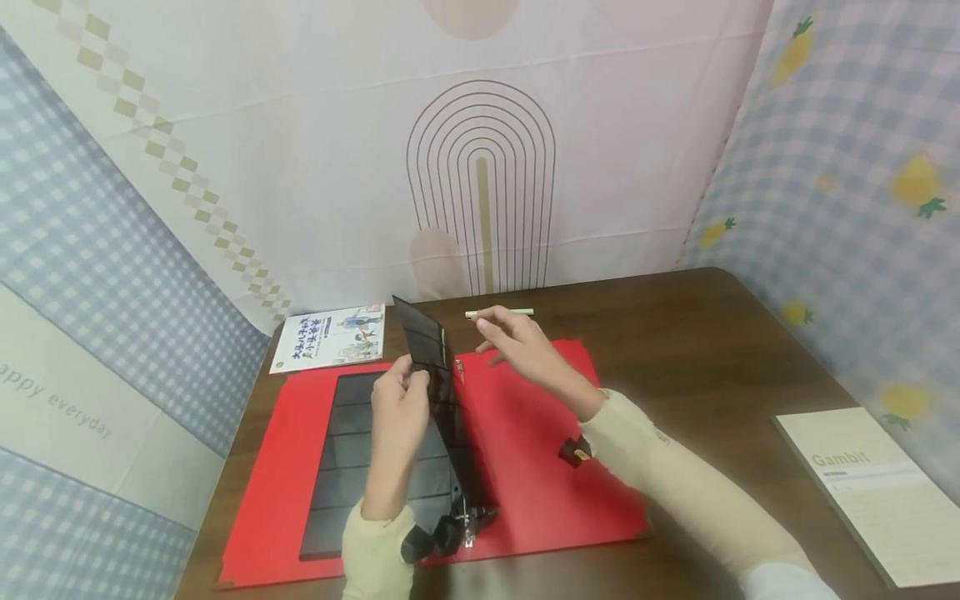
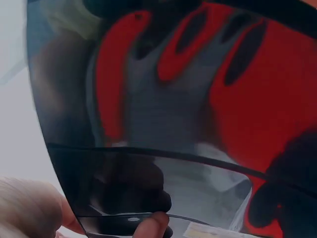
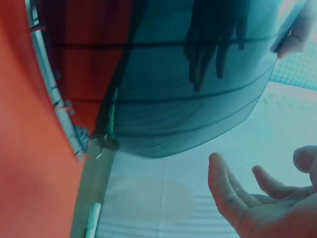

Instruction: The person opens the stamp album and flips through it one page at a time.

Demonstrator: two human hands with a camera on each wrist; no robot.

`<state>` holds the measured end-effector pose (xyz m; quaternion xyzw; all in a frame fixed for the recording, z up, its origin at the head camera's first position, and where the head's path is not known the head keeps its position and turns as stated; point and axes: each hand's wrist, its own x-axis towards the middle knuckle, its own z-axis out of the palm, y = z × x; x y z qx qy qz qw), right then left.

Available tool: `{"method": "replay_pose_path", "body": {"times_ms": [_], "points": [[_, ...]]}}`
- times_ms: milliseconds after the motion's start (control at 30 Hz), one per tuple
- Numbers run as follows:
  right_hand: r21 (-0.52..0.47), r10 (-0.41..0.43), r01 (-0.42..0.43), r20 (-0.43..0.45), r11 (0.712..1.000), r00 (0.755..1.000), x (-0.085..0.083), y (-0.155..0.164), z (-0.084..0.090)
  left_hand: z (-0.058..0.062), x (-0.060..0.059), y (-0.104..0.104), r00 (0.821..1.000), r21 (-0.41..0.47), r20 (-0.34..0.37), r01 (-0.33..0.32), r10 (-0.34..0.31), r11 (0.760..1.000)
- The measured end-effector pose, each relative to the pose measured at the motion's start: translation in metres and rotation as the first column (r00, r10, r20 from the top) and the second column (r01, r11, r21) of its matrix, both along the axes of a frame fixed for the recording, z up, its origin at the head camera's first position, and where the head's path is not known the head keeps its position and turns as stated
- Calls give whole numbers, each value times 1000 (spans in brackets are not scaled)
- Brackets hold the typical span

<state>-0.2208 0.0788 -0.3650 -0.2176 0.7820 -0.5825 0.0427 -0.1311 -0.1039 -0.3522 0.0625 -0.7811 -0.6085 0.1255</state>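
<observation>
A red ring binder (image 1: 536,467) lies spread on the table, with a black pocket page (image 1: 348,467) flat on its left side. My left hand (image 1: 397,408) pinches the outer edge of another black pocket page (image 1: 435,354), which stands raised and bowed over the rings. In the left wrist view, glossy strips of this pocket page (image 2: 163,114) reflect red, and a fingertip (image 2: 152,225) presses its lower edge. My right hand (image 1: 528,350) hovers over the binder's right side, its fingers loosely bent and holding nothing. The right wrist view shows that hand (image 3: 267,203) apart from the page.
The binder's metal ring strip (image 3: 57,94) runs along its spine. Behind the binder are a white picture book (image 1: 330,337) at left and a pale green pen-like stick (image 1: 517,312). A cream notepad (image 1: 870,492) sits at right on the brown table (image 1: 690,350). Fabric curtains surround the table.
</observation>
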Motion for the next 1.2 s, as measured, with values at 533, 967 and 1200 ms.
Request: {"method": "replay_pose_path", "body": {"times_ms": [533, 967, 1200], "points": [[485, -8, -20, 55, 874, 998, -18, 53, -54, 3, -7, -31, 999, -66, -2, 33, -33, 997], [749, -78, -56, 143, 661, 987, -34, 82, -99, -3, -6, -55, 989, -7, 27, 147, -147, 989], [757, -90, -57, 151, 651, 984, -38, 87, -105, 1, -5, -63, 981, 25, 23, 191, -192, 981]]}}
